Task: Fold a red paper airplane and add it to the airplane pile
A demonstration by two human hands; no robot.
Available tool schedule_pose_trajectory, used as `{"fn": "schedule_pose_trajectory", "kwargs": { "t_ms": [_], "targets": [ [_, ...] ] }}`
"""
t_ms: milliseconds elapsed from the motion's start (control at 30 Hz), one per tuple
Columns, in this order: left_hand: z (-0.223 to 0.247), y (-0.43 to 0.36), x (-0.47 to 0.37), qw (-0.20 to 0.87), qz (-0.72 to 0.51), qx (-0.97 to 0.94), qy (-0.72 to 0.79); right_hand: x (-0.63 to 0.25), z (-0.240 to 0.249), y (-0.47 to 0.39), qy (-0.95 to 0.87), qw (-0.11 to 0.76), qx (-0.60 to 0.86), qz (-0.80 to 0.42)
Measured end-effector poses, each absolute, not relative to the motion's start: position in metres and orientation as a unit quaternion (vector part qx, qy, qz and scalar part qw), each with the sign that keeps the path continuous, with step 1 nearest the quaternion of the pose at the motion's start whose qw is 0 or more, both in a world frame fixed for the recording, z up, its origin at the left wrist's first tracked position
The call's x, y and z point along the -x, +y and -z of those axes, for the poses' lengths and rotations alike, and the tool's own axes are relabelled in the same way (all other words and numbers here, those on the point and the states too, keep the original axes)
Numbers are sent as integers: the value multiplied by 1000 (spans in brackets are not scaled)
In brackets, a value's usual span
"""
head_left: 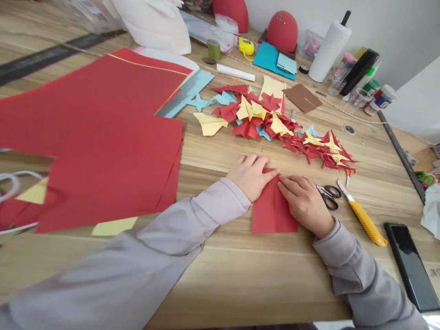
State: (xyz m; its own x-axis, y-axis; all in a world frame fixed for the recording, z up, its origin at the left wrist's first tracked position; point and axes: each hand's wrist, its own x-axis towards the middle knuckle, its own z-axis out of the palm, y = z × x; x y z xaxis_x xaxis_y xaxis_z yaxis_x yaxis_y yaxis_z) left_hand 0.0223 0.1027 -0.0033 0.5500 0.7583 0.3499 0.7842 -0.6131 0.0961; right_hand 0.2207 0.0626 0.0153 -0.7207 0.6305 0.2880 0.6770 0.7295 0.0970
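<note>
A small sheet of red paper lies on the table in front of me, with a crease running down its middle and its top corners folded in. My left hand presses on its upper left part, the index finger reaching across to the top fold. From the other side my right hand holds the upper right part, fingers together on the fold. Both hands hide some of the paper's edges. Just right of my right hand lie black-handled scissors, and beside them a yellow utility knife.
Large red sheets cover the left side. Beyond my hands spreads a pile of folded red, yellow and blue paper pieces. A phone lies at the right. A white bottle and several small containers stand at the back.
</note>
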Motion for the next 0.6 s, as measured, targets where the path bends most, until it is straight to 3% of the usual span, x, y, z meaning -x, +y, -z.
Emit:
{"fn": "schedule_pose_trajectory", "kwargs": {
  "t_ms": [600],
  "targets": [
    [1, 103, -22, 42, 176, 885, -429, -220, -16, 62, -921, 119, 354, 106]
  ]
}}
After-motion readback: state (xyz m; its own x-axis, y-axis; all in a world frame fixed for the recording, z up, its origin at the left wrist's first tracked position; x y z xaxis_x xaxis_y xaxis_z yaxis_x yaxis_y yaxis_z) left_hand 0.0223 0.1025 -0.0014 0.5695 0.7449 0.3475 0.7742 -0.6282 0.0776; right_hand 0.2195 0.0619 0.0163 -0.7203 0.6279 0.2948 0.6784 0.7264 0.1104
